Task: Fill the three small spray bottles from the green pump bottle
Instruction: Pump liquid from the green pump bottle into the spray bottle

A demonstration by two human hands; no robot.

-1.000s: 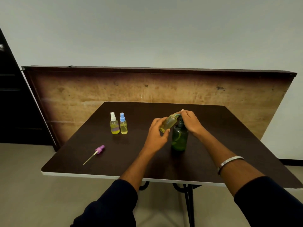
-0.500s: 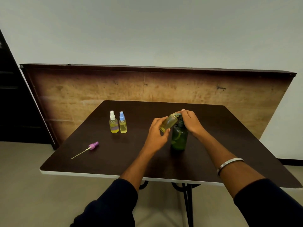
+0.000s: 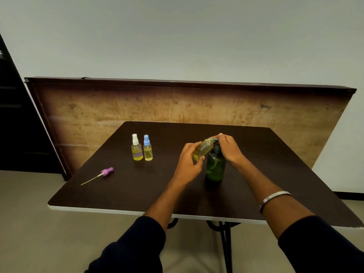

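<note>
The green pump bottle (image 3: 215, 167) stands mid-table. My left hand (image 3: 188, 162) holds an uncapped small spray bottle (image 3: 202, 149) tilted, its mouth up at the pump's spout; yellowish liquid shows inside. My right hand (image 3: 229, 148) rests on the pump head, fingers curled over it. Two capped small bottles stand at the left: one with a white cap (image 3: 136, 147) and one with a blue cap (image 3: 147, 148), both holding yellow liquid. A purple spray cap (image 3: 106, 172) with its dip tube lies on the table further left.
The dark square table (image 3: 137, 194) has a white front edge and black legs below. A wooden panel (image 3: 177, 107) leans against the wall behind it. A dark doorway is at the far left.
Both hands and the bottles have stayed as they were. Only the camera view has shifted slightly.
</note>
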